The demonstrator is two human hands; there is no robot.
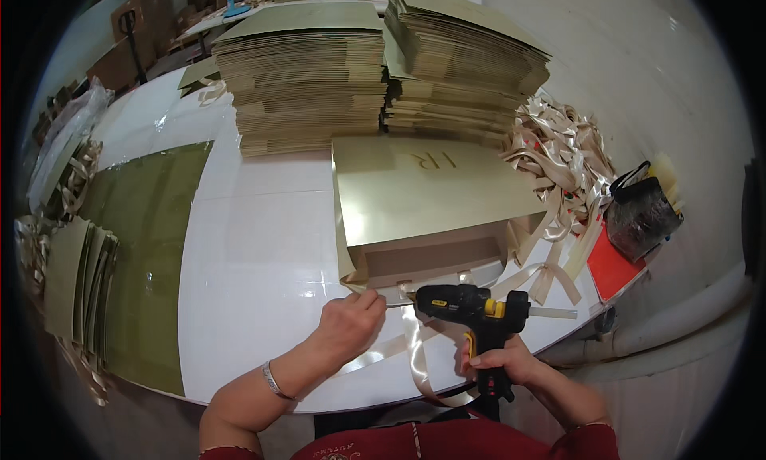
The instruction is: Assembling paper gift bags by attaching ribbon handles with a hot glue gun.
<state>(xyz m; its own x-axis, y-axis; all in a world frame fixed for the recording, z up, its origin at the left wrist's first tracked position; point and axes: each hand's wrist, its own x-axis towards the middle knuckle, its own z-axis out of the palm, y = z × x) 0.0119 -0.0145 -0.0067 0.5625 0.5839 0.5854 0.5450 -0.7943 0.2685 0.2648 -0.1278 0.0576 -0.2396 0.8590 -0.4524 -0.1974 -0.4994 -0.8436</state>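
My right hand (504,359) is wrapped round the handle of a black and yellow hot glue gun (459,302), with a clear glue stick (553,312) jutting from its back. The nozzle points left, toward my left hand (351,324). That hand is closed in a pinch on a thin, metal-looking rod (396,304), by the near corner of a paper bag. The pale gold bag (431,201) lies flat on the table, its mouth gaping toward me. A satin ribbon (416,356) hangs from the bag's mouth, below the nozzle. My left fingertips are partly hidden.
Two tall stacks of flat gold bags (307,89) stand behind. A heap of ribbons (562,153) lies at the right, near a dark wrapped container (642,217) and a red sheet (613,266). On the left, several bags (76,284) lean on an olive sheet (152,252) on the white table (247,300).
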